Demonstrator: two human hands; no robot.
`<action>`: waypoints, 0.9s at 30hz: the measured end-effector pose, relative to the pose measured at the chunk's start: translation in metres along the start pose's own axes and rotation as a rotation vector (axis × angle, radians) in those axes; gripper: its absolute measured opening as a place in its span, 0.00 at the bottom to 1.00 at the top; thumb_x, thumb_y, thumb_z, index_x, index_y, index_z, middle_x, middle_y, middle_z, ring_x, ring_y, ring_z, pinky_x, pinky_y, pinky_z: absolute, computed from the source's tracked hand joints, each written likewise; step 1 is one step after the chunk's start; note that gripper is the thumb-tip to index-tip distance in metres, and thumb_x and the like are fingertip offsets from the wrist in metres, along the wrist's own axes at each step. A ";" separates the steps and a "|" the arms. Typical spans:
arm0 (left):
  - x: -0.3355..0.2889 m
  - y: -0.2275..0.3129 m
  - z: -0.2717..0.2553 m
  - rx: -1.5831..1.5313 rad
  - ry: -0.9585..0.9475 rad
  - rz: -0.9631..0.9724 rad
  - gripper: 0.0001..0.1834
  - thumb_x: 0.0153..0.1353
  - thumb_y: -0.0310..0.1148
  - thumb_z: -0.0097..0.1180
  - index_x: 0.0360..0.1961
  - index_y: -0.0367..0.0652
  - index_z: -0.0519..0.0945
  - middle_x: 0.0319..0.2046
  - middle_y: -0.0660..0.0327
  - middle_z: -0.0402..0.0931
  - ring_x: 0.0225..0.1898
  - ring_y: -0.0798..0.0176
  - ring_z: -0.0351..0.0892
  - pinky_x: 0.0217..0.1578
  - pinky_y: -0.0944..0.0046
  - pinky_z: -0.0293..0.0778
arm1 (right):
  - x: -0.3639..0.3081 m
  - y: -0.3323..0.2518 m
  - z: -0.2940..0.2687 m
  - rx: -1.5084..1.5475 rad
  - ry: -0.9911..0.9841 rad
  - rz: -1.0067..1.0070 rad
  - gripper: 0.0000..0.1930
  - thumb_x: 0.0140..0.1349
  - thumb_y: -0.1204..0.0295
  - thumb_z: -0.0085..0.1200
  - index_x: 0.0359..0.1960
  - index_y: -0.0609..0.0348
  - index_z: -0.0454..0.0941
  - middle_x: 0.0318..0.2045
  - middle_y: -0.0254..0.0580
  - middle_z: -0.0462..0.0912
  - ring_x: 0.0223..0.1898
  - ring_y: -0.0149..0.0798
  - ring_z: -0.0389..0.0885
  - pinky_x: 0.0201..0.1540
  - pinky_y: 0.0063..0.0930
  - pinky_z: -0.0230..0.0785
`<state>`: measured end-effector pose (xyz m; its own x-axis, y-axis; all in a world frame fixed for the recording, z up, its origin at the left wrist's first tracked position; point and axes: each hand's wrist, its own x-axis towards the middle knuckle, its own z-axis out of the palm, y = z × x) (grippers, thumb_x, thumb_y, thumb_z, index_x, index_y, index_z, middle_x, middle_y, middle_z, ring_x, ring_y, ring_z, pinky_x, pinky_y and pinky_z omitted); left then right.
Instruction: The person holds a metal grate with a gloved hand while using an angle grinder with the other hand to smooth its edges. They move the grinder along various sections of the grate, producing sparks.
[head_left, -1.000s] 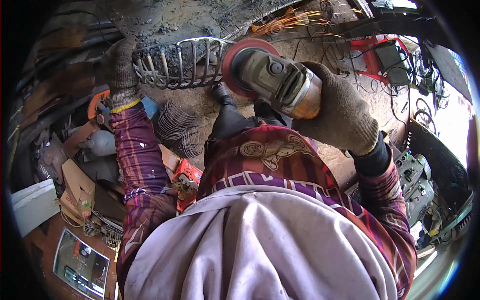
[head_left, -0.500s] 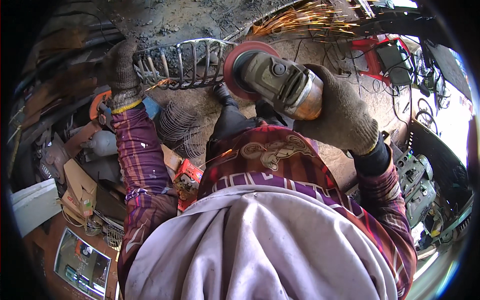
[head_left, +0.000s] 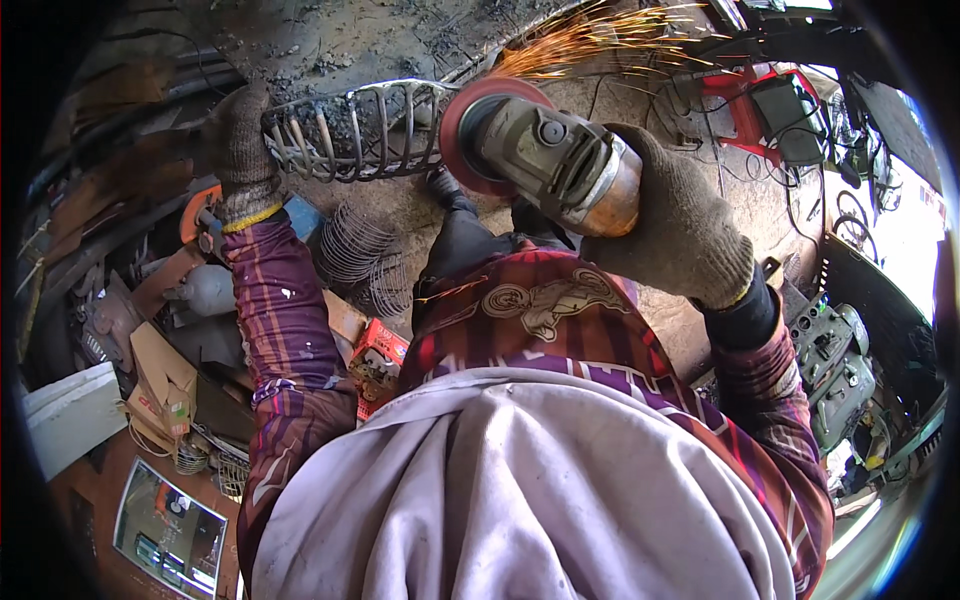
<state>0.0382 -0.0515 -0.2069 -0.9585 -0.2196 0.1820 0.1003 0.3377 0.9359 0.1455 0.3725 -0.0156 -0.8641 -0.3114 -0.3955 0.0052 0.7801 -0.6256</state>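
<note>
My right hand (head_left: 675, 215), in a knitted work glove, is wrapped round the body of an angle grinder (head_left: 545, 150). Its reddish disc (head_left: 458, 140) meets the right end of a cage-like frame of bent metal rods (head_left: 324, 132). Orange sparks (head_left: 590, 45) spray from the disc toward the far right. At the frame's left end, my gloved left hand (head_left: 243, 135) is closed on it, though its fingertips are hard to see. The frame lies along the near edge of a dark, grimy work surface (head_left: 400, 35).
A coil of thin wire (head_left: 355, 245) and a red box (head_left: 378, 360) lie by my left forearm. Cardboard (head_left: 160, 385) and scrap crowd the left. Cables, a red stool (head_left: 740, 115) and a grey-green machine (head_left: 830, 370) are at right.
The grinder has shifted slightly left, and the rod frame has moved a little left with my left hand. Sparks still fly; the spark streak near the frame's left part is gone.
</note>
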 end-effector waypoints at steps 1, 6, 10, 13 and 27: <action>0.001 0.000 -0.002 0.100 -0.028 0.081 0.19 0.62 0.43 0.61 0.42 0.36 0.86 0.38 0.56 0.86 0.40 0.62 0.83 0.45 0.60 0.76 | 0.000 0.001 0.000 0.001 0.000 -0.001 0.37 0.43 0.63 0.72 0.57 0.58 0.72 0.43 0.55 0.84 0.45 0.57 0.85 0.47 0.44 0.78; -0.004 0.011 0.004 0.216 -0.069 0.126 0.17 0.68 0.39 0.53 0.46 0.38 0.85 0.37 0.55 0.85 0.36 0.63 0.84 0.39 0.62 0.79 | 0.000 0.007 0.003 0.030 0.003 -0.002 0.38 0.42 0.63 0.72 0.58 0.58 0.72 0.43 0.55 0.84 0.45 0.57 0.85 0.48 0.43 0.78; -0.004 0.017 0.005 0.224 -0.037 0.166 0.14 0.66 0.34 0.54 0.47 0.40 0.85 0.40 0.54 0.85 0.36 0.59 0.85 0.39 0.61 0.79 | 0.000 0.007 0.004 0.102 0.021 0.004 0.38 0.43 0.63 0.72 0.58 0.59 0.71 0.43 0.55 0.84 0.46 0.57 0.85 0.48 0.44 0.78; -0.001 0.013 0.001 0.261 -0.062 0.275 0.17 0.63 0.38 0.59 0.45 0.36 0.85 0.38 0.55 0.85 0.37 0.61 0.84 0.41 0.61 0.78 | -0.002 0.004 0.002 0.016 -0.010 0.028 0.39 0.43 0.62 0.72 0.59 0.60 0.70 0.43 0.55 0.84 0.45 0.57 0.85 0.47 0.44 0.78; -0.003 0.009 0.005 0.046 0.007 0.117 0.21 0.58 0.43 0.66 0.40 0.32 0.86 0.34 0.59 0.85 0.36 0.64 0.81 0.40 0.62 0.77 | -0.001 0.006 0.001 0.065 0.005 0.030 0.38 0.43 0.61 0.73 0.57 0.59 0.72 0.41 0.57 0.84 0.43 0.58 0.85 0.45 0.45 0.78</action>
<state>0.0409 -0.0433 -0.2007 -0.9390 -0.1825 0.2914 0.1990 0.4029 0.8933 0.1468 0.3769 -0.0201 -0.8655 -0.2856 -0.4116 0.0639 0.7519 -0.6562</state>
